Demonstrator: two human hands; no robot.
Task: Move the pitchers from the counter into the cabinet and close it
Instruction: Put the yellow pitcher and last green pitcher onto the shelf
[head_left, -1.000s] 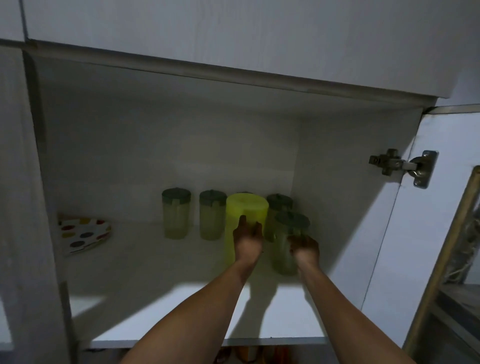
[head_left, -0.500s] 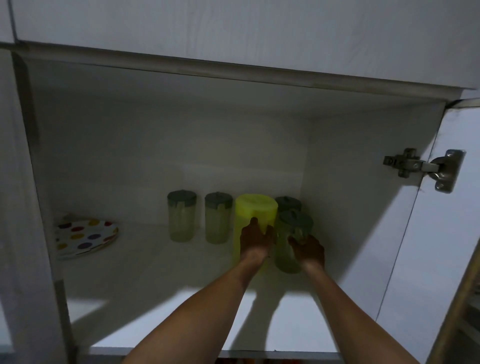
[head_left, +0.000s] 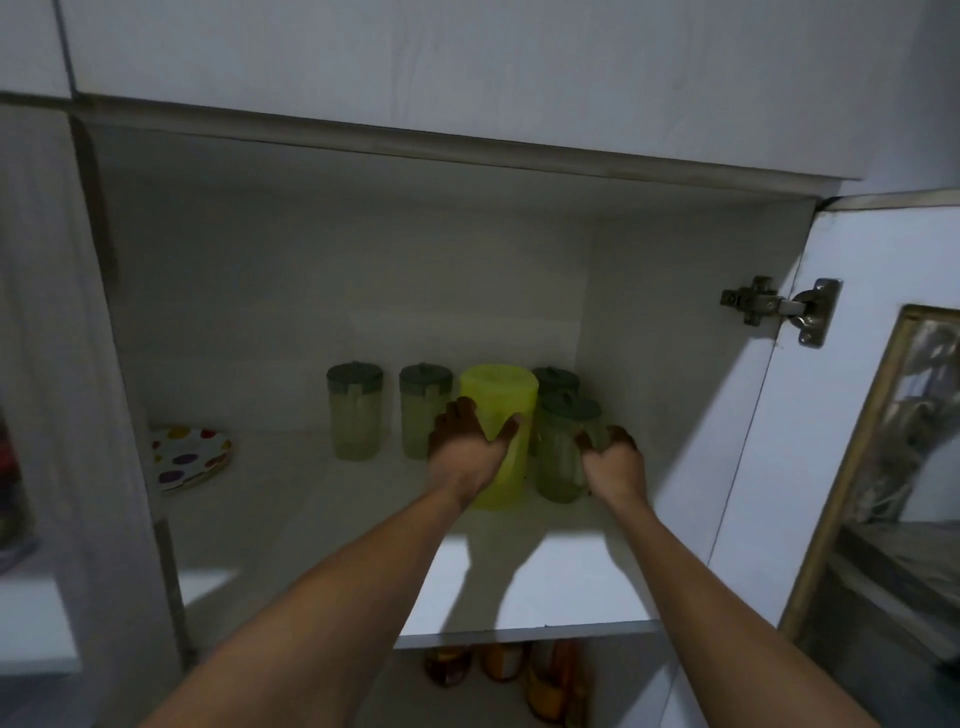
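Inside the open white cabinet (head_left: 519, 603), a bright yellow pitcher (head_left: 506, 400) stands on the shelf with my left hand (head_left: 467, 449) wrapped around its front. To its right is a clear pitcher with a dark green lid (head_left: 563, 452); my right hand (head_left: 613, 460) grips its right side. Three more green-lidded pitchers stand at the back: one at the left (head_left: 355, 410), one beside it (head_left: 423, 408), and one (head_left: 556, 379) mostly hidden behind the pitcher I hold.
A polka-dot plate (head_left: 189, 457) lies at the shelf's left. The cabinet door (head_left: 872, 415) hangs open at the right on a metal hinge (head_left: 779, 309). A framed shelf (head_left: 883, 493) is beyond it. Orange objects (head_left: 504, 670) sit below the shelf.
Both hands have pushed the yellow pitcher and the green-lidded pitcher slightly deeper onto the shelf. My view has shifted a little; the grips look the same.
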